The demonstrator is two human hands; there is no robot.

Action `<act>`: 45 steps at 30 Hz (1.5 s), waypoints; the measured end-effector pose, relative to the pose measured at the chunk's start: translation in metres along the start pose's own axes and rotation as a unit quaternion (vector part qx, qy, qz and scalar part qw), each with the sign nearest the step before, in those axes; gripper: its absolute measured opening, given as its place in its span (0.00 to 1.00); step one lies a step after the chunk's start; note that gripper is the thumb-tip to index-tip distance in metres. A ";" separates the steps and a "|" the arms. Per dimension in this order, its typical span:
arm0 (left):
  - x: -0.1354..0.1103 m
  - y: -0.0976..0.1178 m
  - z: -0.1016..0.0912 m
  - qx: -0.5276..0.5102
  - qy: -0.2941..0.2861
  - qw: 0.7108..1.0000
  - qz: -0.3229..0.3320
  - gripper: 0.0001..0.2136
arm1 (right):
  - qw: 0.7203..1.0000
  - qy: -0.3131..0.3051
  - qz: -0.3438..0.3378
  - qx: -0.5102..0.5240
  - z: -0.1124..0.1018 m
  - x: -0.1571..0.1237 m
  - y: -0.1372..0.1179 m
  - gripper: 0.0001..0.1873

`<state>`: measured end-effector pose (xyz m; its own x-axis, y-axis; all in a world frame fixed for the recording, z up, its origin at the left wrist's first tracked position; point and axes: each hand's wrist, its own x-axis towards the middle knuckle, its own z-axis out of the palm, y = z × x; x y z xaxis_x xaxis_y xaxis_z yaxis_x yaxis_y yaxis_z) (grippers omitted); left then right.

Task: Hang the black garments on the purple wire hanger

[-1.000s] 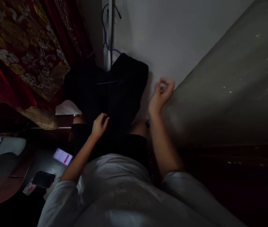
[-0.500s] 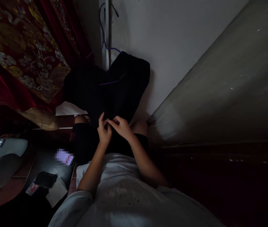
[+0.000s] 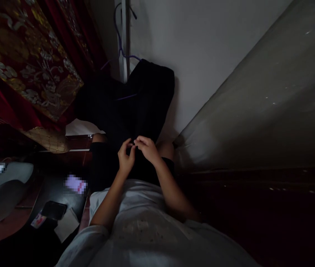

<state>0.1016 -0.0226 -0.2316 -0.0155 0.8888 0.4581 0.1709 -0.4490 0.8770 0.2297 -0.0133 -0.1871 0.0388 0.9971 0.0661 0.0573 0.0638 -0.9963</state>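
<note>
A black garment [image 3: 135,107] hangs on a purple hanger [image 3: 121,52] from a white pipe against the wall. My left hand [image 3: 126,157] and my right hand [image 3: 146,148] meet at the garment's lower edge, fingertips pinched together on the dark cloth. Both hands are closed in a pinch. The room is dim and the cloth's folds are hard to make out.
A red and gold patterned curtain [image 3: 26,63] hangs at the left. A large grey slab [image 3: 257,111] leans at the right. On the low dark surface at the left lie a lit phone [image 3: 75,184], a dark phone [image 3: 53,210] and papers.
A second ago my right hand was up at the grey slab's edge; it came down and joined my left hand at the black garment. Both hands have since shifted slightly.
</note>
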 end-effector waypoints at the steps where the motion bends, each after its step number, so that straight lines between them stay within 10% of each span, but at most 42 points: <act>1: 0.000 0.000 0.001 -0.017 0.000 1.000 -0.004 0.18 | 0.999 -0.007 0.022 0.042 0.000 -0.001 -0.002 0.17; 9: 0.005 -0.009 -0.006 0.035 0.009 0.999 0.008 0.13 | 0.946 -0.089 0.181 0.255 0.006 0.020 -0.030 0.12; 16: 0.009 -0.032 -0.008 0.113 -0.044 0.993 -0.003 0.06 | 0.954 -0.045 0.081 0.284 -0.015 0.108 -0.128 0.14; 21: 0.047 -0.028 -0.013 0.130 -0.123 0.984 -0.019 0.08 | 0.972 -0.033 -0.031 0.232 -0.011 0.118 -0.172 0.21; 24: 0.093 0.003 -0.019 0.118 -0.167 0.979 0.011 0.11 | 0.974 -0.018 -0.084 0.210 -0.001 0.106 -0.165 0.23; 29: 0.175 0.096 -0.031 0.136 -0.048 0.966 0.214 0.12 | 0.976 0.002 -0.110 0.188 0.003 0.090 -0.159 0.19; 33: 0.208 0.142 -0.036 0.203 -0.065 0.927 0.308 0.08 | 0.976 0.023 -0.139 0.165 0.000 0.085 -0.177 0.17; 41: 0.208 0.161 -0.046 0.171 0.121 0.906 0.368 0.18 | 0.984 0.100 -0.130 0.076 0.010 0.108 -0.114 0.16; 45: 0.228 0.139 -0.108 -0.071 0.225 0.957 0.170 0.14 | 0.984 0.114 -0.086 0.109 0.020 0.077 -0.072 0.16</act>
<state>0.0151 0.1078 0.0109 -0.4105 0.5732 0.7091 0.1071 -0.7420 0.6618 0.2084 0.0601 -0.1117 0.2714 0.9370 0.2198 -0.1318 0.2624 -0.9559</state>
